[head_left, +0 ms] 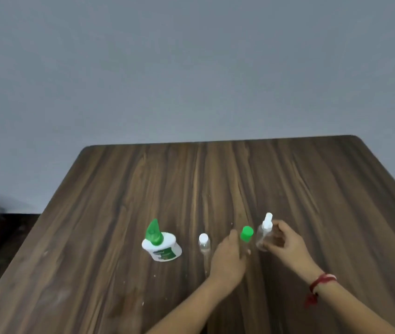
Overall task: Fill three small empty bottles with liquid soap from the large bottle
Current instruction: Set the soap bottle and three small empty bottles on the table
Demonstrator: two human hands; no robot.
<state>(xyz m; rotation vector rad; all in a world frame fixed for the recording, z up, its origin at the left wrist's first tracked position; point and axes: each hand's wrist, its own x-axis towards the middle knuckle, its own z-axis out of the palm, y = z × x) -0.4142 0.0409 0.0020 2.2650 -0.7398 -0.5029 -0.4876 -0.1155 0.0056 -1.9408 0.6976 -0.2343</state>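
Dark wood-grain worktop [215,179], rounded far corners, with a wide stretch of wood between the bottle row and the far edge. Large bottle [162,247] is leftmost: squat white plastic, pointed green cap. White-capped small bottle [204,243], clear, stands free beside it. Left hand [227,260] grips the green-capped small bottle [246,235]. Right hand [285,242] grips the clear spray-top bottle [265,233], rightmost.
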